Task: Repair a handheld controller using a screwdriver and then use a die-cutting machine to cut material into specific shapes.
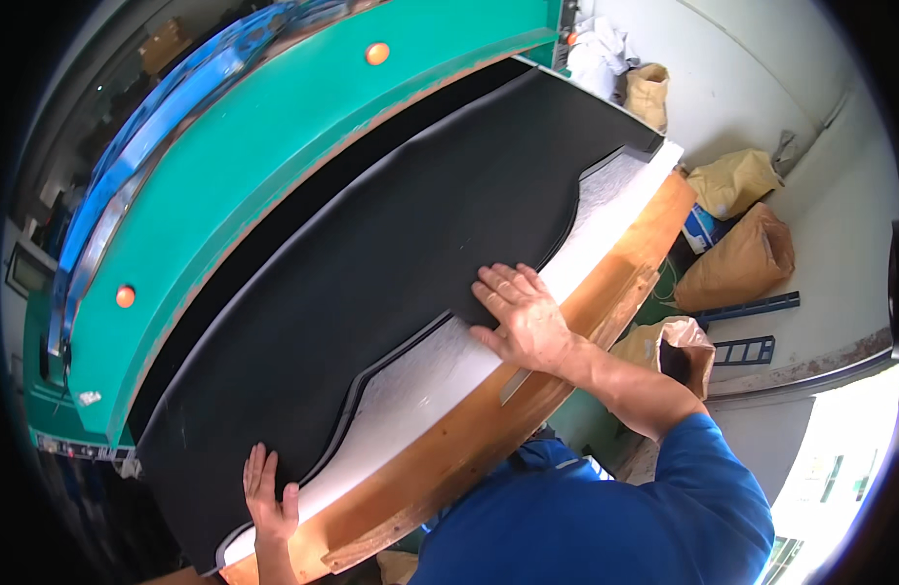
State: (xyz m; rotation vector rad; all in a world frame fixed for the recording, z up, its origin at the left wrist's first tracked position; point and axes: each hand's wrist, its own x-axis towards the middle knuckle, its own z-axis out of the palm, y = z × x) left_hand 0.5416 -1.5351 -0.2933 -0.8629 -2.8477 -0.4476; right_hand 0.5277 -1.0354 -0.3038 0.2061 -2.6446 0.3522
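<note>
Blue sleeve (703, 478) nearest | right hand (523, 317) flat, fingers spread, on black mat (371, 263) (long axis runs diagonally) | left hand (266, 497) open at its lower edge, grasping nothing

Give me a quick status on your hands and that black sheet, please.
Left hand flat on black sheet's near edge. Right hand pressing its front edge. Sheet lies on white board. Nothing in the way.
</note>
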